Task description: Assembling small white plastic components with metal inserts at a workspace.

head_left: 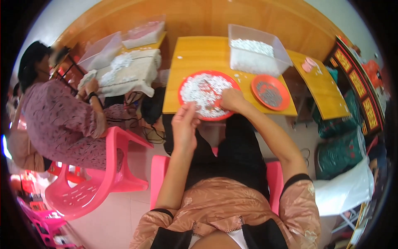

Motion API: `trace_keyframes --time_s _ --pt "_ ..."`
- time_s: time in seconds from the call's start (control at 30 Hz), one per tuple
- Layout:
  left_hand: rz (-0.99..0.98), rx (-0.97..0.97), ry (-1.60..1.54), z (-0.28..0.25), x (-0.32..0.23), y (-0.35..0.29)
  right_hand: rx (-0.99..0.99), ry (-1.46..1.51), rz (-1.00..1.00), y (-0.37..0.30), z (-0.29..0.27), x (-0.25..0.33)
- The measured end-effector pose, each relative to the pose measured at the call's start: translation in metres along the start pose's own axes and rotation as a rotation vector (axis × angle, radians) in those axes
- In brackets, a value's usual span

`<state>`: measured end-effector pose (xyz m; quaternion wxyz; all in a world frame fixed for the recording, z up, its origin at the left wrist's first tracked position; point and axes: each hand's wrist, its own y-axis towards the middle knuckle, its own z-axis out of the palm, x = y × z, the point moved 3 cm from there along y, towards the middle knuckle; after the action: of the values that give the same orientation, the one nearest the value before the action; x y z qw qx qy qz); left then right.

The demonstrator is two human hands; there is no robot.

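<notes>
A round red plate (181, 89) full of small white pieces (199, 87) stands at the front edge of the yellow table (195, 50). Over its right side my right hand (233, 99) is bent down, fingers closed among the pieces; what they hold is hidden. My left hand (185, 120) is at the plate's lower left rim, fingertips pinched together, and anything between them is too small to make out. An orange-red dish (256, 81) with small grey pieces (269, 94) sits to the right of my right hand.
Behind the plate stands a clear plastic tub (259, 60) of white pieces. At left, a co-worker (62, 116) handles white material beside a cloth-covered table (137, 74); a pink chair (110, 166) is near me. Another yellow table (323, 91) and dark green sacks (340, 153) are at right.
</notes>
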<state>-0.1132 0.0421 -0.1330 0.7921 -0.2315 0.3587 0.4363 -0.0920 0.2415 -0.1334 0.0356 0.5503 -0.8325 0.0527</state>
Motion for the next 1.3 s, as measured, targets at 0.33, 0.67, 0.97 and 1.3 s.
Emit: trace_keyframes --time_s 0.33,0.67,0.97,1.3 --pt "-0.049 0.055 0.04 0.007 0.004 -0.01 -0.366 0.548 -0.099 -0.017 -0.003 0.003" --pt "0.033 0.137 0.199 0.017 0.009 -0.019 -0.242 1.355 -0.073 -0.068 -0.002 0.022" --pt "0.225 0.161 0.524 0.033 0.007 -0.022 -0.266 1.434 -0.204 -0.094 -0.017 0.032" --pt "0.322 0.165 0.812 0.023 0.005 -0.012 -0.434 1.312 -0.274 -0.096 -0.026 0.034"
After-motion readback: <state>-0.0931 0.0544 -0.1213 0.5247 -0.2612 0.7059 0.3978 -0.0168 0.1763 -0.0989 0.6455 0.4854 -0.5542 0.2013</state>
